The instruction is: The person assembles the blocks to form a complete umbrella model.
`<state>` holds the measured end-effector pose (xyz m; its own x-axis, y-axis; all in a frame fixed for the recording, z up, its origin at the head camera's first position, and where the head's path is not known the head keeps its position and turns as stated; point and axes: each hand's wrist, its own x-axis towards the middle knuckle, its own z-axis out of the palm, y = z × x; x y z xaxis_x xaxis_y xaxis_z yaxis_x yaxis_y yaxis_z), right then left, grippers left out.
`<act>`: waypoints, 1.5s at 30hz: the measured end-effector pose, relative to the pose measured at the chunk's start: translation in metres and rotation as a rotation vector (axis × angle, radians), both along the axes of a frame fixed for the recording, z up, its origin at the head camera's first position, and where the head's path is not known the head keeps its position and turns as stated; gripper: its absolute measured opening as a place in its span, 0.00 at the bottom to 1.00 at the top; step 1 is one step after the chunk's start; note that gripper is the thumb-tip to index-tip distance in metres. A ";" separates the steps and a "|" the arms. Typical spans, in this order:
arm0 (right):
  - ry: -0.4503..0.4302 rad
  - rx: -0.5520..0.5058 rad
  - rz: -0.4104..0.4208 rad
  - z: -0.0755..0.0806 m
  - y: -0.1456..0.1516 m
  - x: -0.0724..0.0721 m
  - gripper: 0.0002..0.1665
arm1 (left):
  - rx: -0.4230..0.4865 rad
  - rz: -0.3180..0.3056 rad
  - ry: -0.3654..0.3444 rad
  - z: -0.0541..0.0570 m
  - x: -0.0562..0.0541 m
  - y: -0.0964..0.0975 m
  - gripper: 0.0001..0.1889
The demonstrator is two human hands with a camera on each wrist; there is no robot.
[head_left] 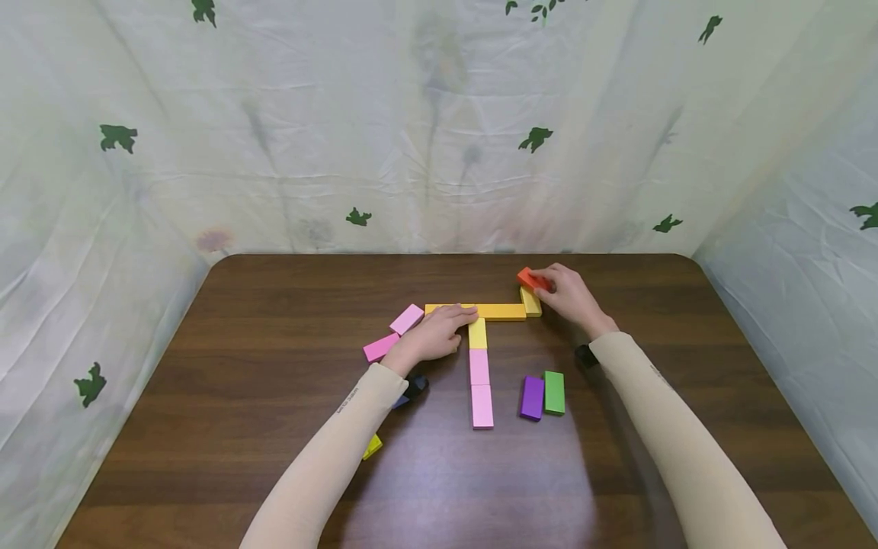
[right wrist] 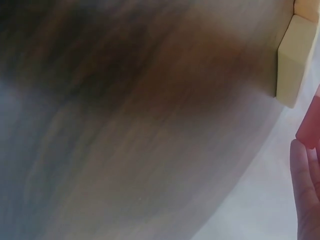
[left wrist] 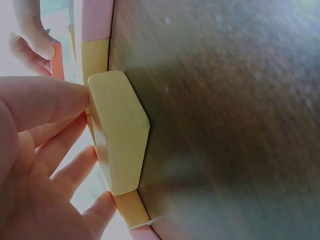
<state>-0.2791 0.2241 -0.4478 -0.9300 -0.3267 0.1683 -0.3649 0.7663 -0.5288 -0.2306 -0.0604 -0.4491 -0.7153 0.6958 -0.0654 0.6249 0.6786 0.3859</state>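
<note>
My right hand (head_left: 569,297) pinches a red-orange block (head_left: 525,277) at the far right end of a line of blocks, close over a pale yellow block (head_left: 531,303). In the right wrist view the red block (right wrist: 310,122) sits at my fingertips, apart from the pale yellow block (right wrist: 295,60). My left hand (head_left: 439,333) reaches over the left part of the orange row (head_left: 504,312), its fingers extended. Its thumb and fingertips touch the row beside a yellow block (left wrist: 120,135) in the left wrist view. A yellow block (head_left: 477,333) and two pink blocks (head_left: 479,367) run from the row towards me.
Right of the pink line stand a purple block (head_left: 531,398) and a green block (head_left: 554,393). Two pink blocks (head_left: 380,348) lie left of my left hand. A yellow block (head_left: 373,447) shows partly behind my left sleeve. A white curtain (head_left: 439,152) hangs behind the table's far edge.
</note>
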 end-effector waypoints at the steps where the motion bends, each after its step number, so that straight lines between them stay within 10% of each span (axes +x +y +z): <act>1: -0.005 0.004 -0.007 0.000 -0.001 -0.001 0.23 | 0.000 0.000 -0.001 0.000 0.000 0.000 0.25; 45: -0.129 0.067 -0.155 -0.006 -0.031 -0.036 0.23 | -0.035 0.011 -0.021 -0.002 -0.003 0.000 0.26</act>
<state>-0.3154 0.1929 -0.4538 -0.9825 -0.1843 0.0268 -0.1721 0.8430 -0.5096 -0.2332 -0.0607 -0.4510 -0.7213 0.6846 -0.1048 0.6091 0.6991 0.3746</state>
